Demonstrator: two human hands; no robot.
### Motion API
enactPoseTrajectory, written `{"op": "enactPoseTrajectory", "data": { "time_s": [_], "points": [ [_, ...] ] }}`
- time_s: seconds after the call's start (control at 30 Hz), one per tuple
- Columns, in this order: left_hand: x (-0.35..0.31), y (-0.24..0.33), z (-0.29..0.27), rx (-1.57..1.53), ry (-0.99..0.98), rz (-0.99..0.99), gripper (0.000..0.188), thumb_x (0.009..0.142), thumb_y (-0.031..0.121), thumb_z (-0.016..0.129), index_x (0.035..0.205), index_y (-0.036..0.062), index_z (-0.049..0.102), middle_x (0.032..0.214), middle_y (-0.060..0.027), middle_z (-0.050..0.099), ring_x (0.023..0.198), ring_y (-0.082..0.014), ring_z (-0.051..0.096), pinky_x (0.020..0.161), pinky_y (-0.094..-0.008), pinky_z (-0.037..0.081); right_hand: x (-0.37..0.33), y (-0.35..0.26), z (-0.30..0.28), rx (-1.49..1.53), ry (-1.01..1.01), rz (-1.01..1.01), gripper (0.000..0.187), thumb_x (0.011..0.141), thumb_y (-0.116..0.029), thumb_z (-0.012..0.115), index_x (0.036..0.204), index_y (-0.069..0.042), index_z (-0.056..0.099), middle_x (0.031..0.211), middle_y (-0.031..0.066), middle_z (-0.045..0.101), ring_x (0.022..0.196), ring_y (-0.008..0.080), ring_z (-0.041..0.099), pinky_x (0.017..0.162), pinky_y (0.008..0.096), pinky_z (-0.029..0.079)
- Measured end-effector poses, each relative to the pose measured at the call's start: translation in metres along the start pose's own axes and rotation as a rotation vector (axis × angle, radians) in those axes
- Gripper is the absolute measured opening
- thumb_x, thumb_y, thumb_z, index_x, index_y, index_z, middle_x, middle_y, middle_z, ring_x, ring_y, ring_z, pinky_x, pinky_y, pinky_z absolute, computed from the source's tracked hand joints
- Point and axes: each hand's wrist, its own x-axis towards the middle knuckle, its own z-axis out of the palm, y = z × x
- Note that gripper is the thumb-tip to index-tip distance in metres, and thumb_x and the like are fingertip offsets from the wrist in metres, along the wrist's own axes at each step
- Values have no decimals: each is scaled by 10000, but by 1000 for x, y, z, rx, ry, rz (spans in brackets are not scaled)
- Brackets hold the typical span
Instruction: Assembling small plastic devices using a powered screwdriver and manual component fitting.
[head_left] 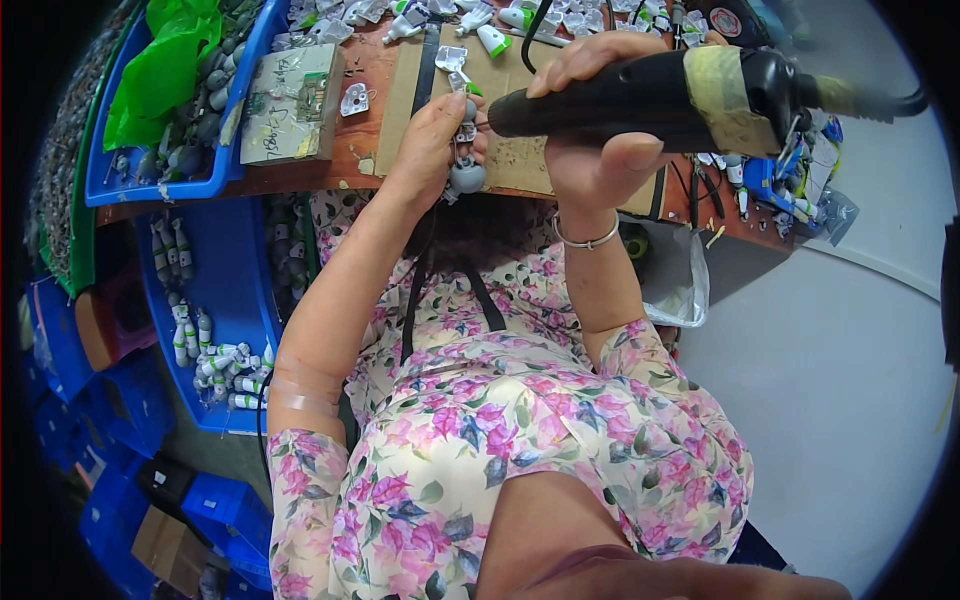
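Observation:
My right hand (590, 170) is closed around a black electric screwdriver (620, 95) lying almost level, with yellowed tape around its rear part and a cord running off to the right. Its tip points left at a small white and grey plastic assembly (467, 177). That piece is pinched in my left hand (425, 150), over the cardboard (515, 165) at the table's near edge. A rounded grey end sticks out below my left fingers. Whether the bit touches a screw is too small to make out. Just beyond my left hand lies an open white shell half (451, 58).
A blue tray (210, 188) with grey parts and a green bag (165, 75) stands at left, beside a whitish box (290, 105). White-green pieces line the table's back. Pliers (708, 190) lie at right. Below left, a blue bin (225, 270) holds several assembled pieces.

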Motion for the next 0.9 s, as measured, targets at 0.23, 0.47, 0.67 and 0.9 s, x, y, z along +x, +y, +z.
{"op": "enactPoseTrajectory", "data": {
  "time_s": [0.23, 0.47, 0.67, 0.9],
  "points": [
    [0, 2, 0, 9, -3, -20, 359, 980, 348, 463, 1073, 7, 524, 854, -39, 567, 646, -104, 569, 585, -241, 492, -2, 5, 1, -34, 29, -17, 756, 747, -652, 639, 1027, 18, 428, 872, 91, 488, 751, 184, 525, 620, 318, 504],
    [2, 1, -1, 0, -9, -18, 362, 980, 351, 462, 1073, 5, 520, 847, -45, 565, 654, -114, 582, 583, -247, 500, 1, 4, -2, -22, 26, -54, 736, 771, -650, 614, 1019, 17, 428, 867, 96, 478, 745, 183, 521, 630, 315, 501],
    [0, 2, 1, 15, 4, -26, 372, 980, 362, 459, 1070, 7, 518, 832, -50, 560, 646, -115, 584, 585, -248, 503, -1, 1, 6, -56, 69, 5, 787, 732, -700, 610, 1016, 11, 427, 860, 89, 477, 738, 178, 518, 630, 308, 497],
    [4, -5, -3, 23, 23, 1, 362, 980, 366, 456, 1069, 21, 519, 810, -37, 551, 641, -103, 579, 577, -240, 497, -4, 3, 11, -34, 10, 42, 815, 665, -741, 639, 938, -3, 425, 806, 79, 484, 683, 159, 512, 598, 289, 478]
  ]
}}
